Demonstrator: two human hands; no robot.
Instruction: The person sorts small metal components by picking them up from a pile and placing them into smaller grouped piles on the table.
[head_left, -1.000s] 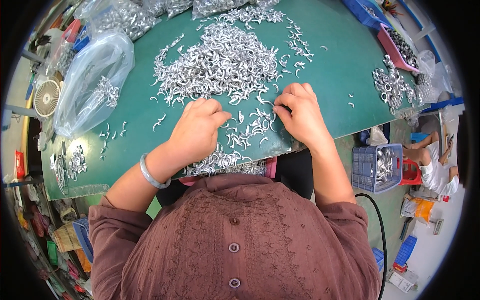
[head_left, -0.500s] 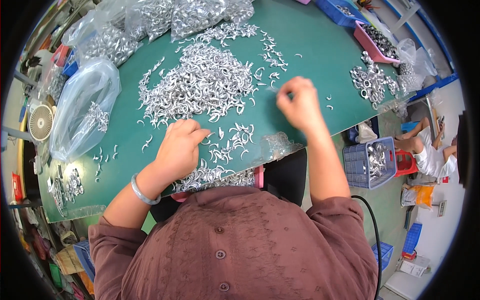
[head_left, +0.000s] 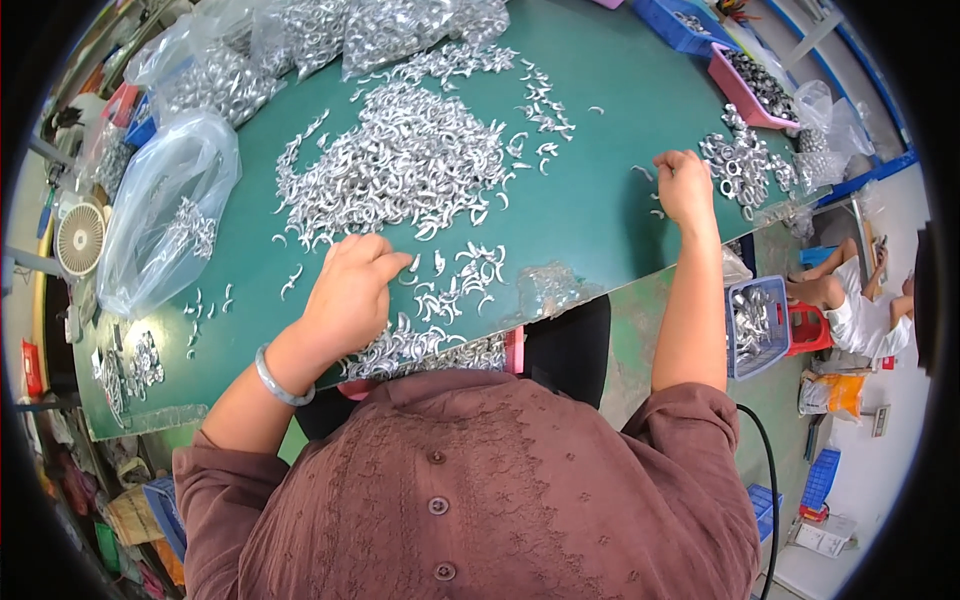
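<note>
A broad heap of small silvery crescent-shaped metal pieces (head_left: 400, 165) covers the green table (head_left: 600, 60). Just below the heap, my left hand (head_left: 350, 290) is closed, with curled fingers and thumb beside a few loose crescents (head_left: 465, 285). What its fingertips pinch, if anything, is hidden. Out to the right, my right hand (head_left: 686, 190) hovers with fingers bent together, left of a pile of metal rings (head_left: 735, 165). One crescent (head_left: 643, 172) shows just left of its fingertips; whether they touch it I cannot tell.
More crescents fill a pink container (head_left: 514, 350) at my lap. Bags of metal parts (head_left: 400, 35) line the far edge, and an open clear bag (head_left: 130, 260) lies left. A pink tray (head_left: 738, 95) and blue bin (head_left: 672, 25) stand far right. Someone sits (head_left: 870, 310) beyond the table.
My right hand has swung right, from beside the heap to near the rings. A crescent now shows by its fingertips. My left hand has stayed nearly in place.
</note>
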